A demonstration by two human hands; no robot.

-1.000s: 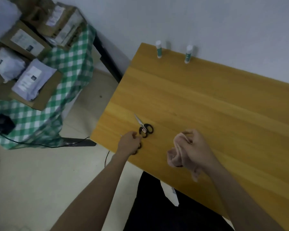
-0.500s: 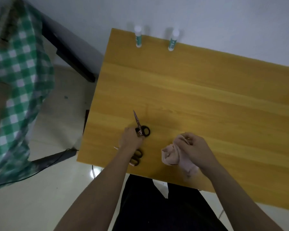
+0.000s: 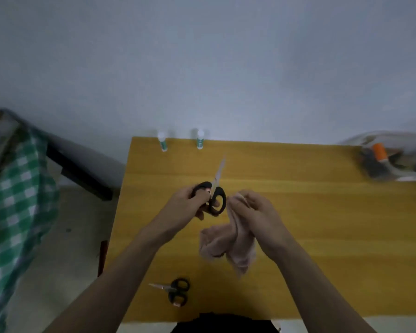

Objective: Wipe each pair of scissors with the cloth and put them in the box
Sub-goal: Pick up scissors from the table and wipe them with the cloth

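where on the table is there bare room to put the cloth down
The widest bare wood lies right of the right hand, between it and the clear box at the far right corner. A free strip also runs past the held scissors, before the two glue sticks. The near left is crowded by the small scissors.

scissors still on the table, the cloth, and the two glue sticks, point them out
scissors on the table [image 3: 175, 291], head view, on the black handles
cloth [image 3: 228, 243], head view, on the hanging fold
left glue stick [image 3: 162, 141], head view, on its body
right glue stick [image 3: 200, 139], head view, on its body
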